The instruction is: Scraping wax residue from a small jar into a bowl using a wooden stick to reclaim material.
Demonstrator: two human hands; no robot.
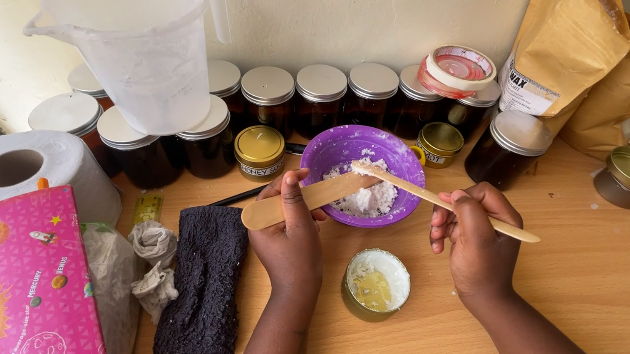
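The left hand (290, 244) grips a broad flat wooden stick (308, 198), fingers closed round it, holding it level over the rim of a purple plastic bowl (361, 147) of white powder. The right hand (475, 237) is clamped on a thinner wooden stick (441, 202), its powder-coated tip touching the broad stick's end above the bowl. Between the wrists sits a small open gold tin (375, 283) holding pale wax, on the wooden table (600, 275). A dark knitted cloth (202, 281) lies just left of the left hand.
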